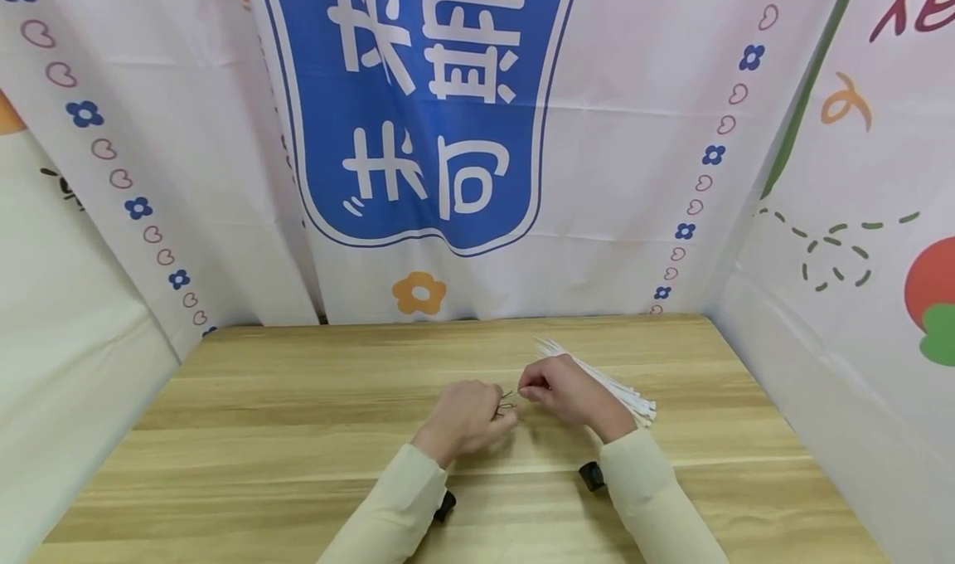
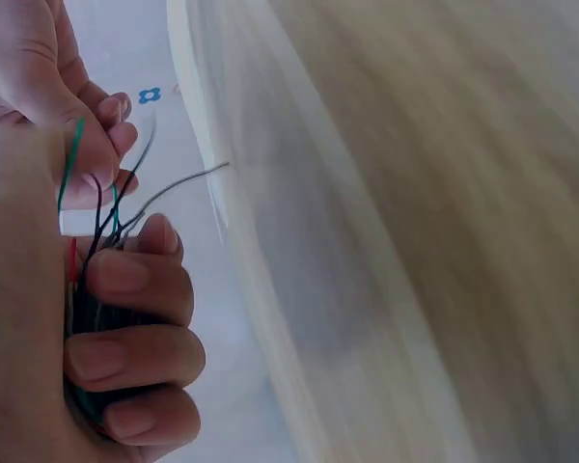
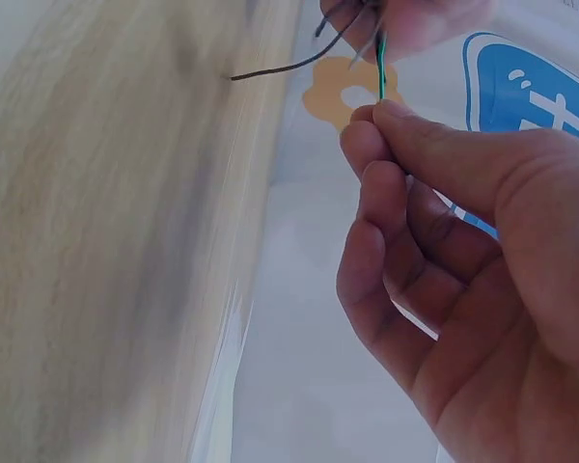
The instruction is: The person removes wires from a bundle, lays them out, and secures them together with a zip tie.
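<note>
My left hand (image 1: 467, 419) holds a bundle of thin wires (image 2: 116, 323), its fingers curled round them. Black, green, grey and red strands show in the left wrist view, and several loose ends stick out past the index finger. Between thumb and forefinger my right hand (image 1: 570, 390) pinches the end of a green wire (image 3: 382, 72). That wire runs straight up toward the left hand in the right wrist view. A dark loose wire (image 3: 280, 68) bends off to the side there. Most of the bundle is hidden inside the left palm.
A fan of white cable ties (image 1: 619, 390) lies on the wooden table (image 1: 298, 431), beside and partly behind the right hand. Printed cloth (image 1: 597, 274) hangs along the table's back edge and sides. Black wrist devices (image 1: 593, 476) show at both sleeves.
</note>
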Available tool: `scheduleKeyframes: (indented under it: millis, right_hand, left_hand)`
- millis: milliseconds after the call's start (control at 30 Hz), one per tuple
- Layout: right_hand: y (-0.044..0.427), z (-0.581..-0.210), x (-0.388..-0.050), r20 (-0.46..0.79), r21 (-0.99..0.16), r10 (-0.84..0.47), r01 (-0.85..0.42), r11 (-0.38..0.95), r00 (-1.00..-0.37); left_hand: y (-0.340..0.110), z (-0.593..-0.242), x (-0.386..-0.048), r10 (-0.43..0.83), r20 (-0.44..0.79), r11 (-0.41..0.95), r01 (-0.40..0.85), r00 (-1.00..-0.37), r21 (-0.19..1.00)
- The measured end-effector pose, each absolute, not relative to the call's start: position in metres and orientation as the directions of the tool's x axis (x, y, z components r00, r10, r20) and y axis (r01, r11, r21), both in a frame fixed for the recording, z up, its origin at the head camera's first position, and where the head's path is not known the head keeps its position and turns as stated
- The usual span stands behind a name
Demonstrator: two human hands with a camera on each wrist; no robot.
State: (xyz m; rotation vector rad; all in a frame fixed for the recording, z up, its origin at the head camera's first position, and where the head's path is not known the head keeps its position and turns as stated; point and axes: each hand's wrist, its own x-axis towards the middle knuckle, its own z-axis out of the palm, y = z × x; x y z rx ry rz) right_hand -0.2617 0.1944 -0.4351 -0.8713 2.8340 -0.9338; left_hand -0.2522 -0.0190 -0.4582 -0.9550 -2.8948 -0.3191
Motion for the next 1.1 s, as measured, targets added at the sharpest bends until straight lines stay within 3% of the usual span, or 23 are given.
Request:
scheduleKeyframes:
  millis: [133, 367, 533, 800, 1100]
  right_hand:
    - [0.192, -0.434, -0.260, 0.128, -0.578, -0.546, -0.510, 0.637, -0.828]
    - [0.186, -0.431, -0.257, 0.118, -0.576, -0.582, -0.532, 0.620, -0.805]
    - [0.186, -0.429, -0.255, 0.132, -0.563, -0.600, -0.558, 0.610, -0.789]
    - [0.185, -0.426, -0.251, 0.165, -0.554, -0.607, -0.582, 0.595, -0.777]
    - [0.185, -0.418, -0.248, 0.197, -0.576, -0.583, -0.574, 0.582, -0.788]
  left_hand:
    - [-0.025, -0.459, -0.247, 0.603, 0.159, 0.764, 0.623, -0.782, 0.167]
    - [-0.035, -0.465, -0.239, 0.592, 0.262, 0.782, 0.622, -0.762, 0.042]
    - [-0.042, -0.466, -0.235, 0.570, 0.274, 0.797, 0.603, -0.775, 0.047]
    - [-0.053, -0.461, -0.231, 0.549, 0.147, 0.809, 0.567, -0.823, 0.155]
    - [-0.067, -0.448, -0.234, 0.514, 0.074, 0.768, 0.497, -0.855, 0.404]
